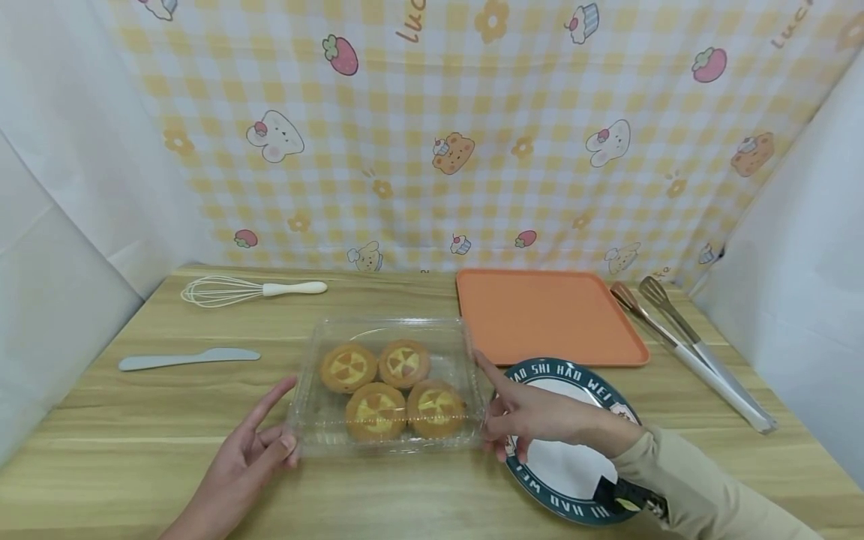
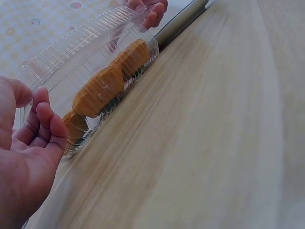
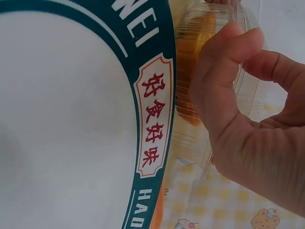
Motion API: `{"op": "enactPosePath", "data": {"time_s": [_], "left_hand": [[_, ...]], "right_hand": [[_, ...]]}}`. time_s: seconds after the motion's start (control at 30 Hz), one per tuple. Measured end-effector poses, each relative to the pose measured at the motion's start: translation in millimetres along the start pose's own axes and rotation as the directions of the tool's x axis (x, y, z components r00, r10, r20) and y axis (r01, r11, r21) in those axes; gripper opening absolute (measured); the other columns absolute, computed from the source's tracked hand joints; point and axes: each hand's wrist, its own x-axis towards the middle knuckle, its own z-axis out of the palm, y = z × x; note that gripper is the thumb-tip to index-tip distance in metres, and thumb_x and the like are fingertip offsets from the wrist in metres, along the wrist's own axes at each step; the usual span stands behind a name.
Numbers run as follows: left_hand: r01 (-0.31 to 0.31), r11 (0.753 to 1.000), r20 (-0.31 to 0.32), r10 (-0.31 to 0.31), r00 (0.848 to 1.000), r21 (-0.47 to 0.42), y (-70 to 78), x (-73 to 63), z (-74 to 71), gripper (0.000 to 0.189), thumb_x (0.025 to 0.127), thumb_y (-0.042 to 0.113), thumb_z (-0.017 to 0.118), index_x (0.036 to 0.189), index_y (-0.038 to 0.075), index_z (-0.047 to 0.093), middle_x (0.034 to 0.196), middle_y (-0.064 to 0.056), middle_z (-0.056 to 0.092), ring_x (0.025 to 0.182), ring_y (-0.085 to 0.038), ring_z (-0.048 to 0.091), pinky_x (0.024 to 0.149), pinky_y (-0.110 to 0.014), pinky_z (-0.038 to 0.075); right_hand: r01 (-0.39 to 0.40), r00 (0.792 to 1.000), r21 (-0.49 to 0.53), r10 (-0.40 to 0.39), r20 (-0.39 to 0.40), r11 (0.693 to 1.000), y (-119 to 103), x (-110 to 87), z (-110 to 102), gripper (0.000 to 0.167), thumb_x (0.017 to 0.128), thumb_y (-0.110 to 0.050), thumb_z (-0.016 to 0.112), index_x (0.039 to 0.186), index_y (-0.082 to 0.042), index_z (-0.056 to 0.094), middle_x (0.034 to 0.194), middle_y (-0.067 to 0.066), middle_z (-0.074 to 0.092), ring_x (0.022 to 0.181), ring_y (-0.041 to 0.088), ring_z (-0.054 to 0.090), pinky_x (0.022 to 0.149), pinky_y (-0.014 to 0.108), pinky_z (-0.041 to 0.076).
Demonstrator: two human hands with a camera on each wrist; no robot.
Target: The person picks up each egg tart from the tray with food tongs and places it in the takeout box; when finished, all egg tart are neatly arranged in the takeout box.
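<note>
A clear plastic clamshell box [image 1: 442,341] with its lid down lies on the wooden table at the middle of the head view. Inside sit several round yellow-topped tarts [image 1: 376,412], grouped in two rows. My left hand [image 1: 243,457] pinches the box's left edge between thumb and curled fingers, its index finger stretched along the side. On the opposite side my right hand [image 1: 540,412] grips the right edge, index finger extended toward the back corner. The right wrist view shows that thumb and fingertips [image 3: 250,45] meeting at the rim of the box.
A green-rimmed white plate [image 1: 567,480] lies under my right forearm. Behind it is an orange tray [image 1: 540,315], with metal tongs [image 1: 702,360] to the right. A whisk [image 1: 270,289] and a pale knife [image 1: 189,358] lie at the left. A patterned cloth [image 1: 418,97] hangs behind the table.
</note>
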Motion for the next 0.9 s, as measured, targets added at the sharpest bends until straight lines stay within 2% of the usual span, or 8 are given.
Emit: {"op": "enactPosePath", "data": {"time_s": [0.2, 0.37, 0.63, 0.9], "left_hand": [[0.020, 0.999, -0.010, -0.019, 1.000, 0.042, 1.7, 0.1, -0.1, 0.064, 0.095, -0.006, 0.041, 0.150, 0.012, 0.011, 0.078, -0.006, 0.056, 0.075, -0.013, 0.056, 0.071, -0.025, 0.051], [0.028, 0.999, -0.018, -0.028, 0.999, 0.037, 2.0, 0.4, -0.5, 0.064, 0.095, -0.005, 0.042, 0.150, 0.012, 0.012, 0.080, -0.006, 0.057, 0.075, -0.012, 0.056, 0.070, -0.025, 0.051], [0.053, 0.999, -0.022, -0.053, 0.998, 0.013, 1.5, -0.8, -1.3, 0.063, 0.096, -0.004, 0.041, 0.150, 0.015, 0.012, 0.082, -0.002, 0.055, 0.075, -0.010, 0.056, 0.070, -0.024, 0.051], [0.045, 0.999, -0.019, -0.046, 0.999, -0.005, 2.3, 0.1, -1.9, 0.064, 0.096, -0.005, 0.040, 0.150, 0.014, 0.012, 0.082, -0.001, 0.055, 0.076, -0.011, 0.056, 0.073, -0.027, 0.052]], "right_hand": [[0.016, 1.000, 0.008, -0.016, -0.014, 1.000, 2.0, 0.6, 1.2, 0.096, 0.088, -0.009, 0.057, 0.147, -0.027, -0.016, 0.082, 0.018, 0.065, 0.061, 0.019, 0.059, 0.048, 0.027, 0.050], [0.031, 0.999, 0.008, -0.031, -0.014, 0.999, 3.6, 0.9, 0.6, 0.094, 0.089, -0.009, 0.056, 0.147, -0.028, -0.016, 0.082, 0.016, 0.065, 0.055, 0.017, 0.054, 0.049, 0.028, 0.049], [0.054, 0.998, 0.029, -0.054, 0.008, 0.998, 4.8, 0.1, -0.2, 0.090, 0.091, -0.005, 0.052, 0.147, -0.032, -0.013, 0.082, 0.016, 0.063, 0.051, 0.013, 0.044, 0.048, 0.024, 0.041], [0.091, 0.996, 0.028, -0.092, 0.009, 0.995, 5.1, -3.9, 2.2, 0.090, 0.091, -0.001, 0.049, 0.145, -0.039, -0.012, 0.081, 0.015, 0.061, 0.050, 0.013, 0.038, 0.043, 0.021, 0.030]]}}
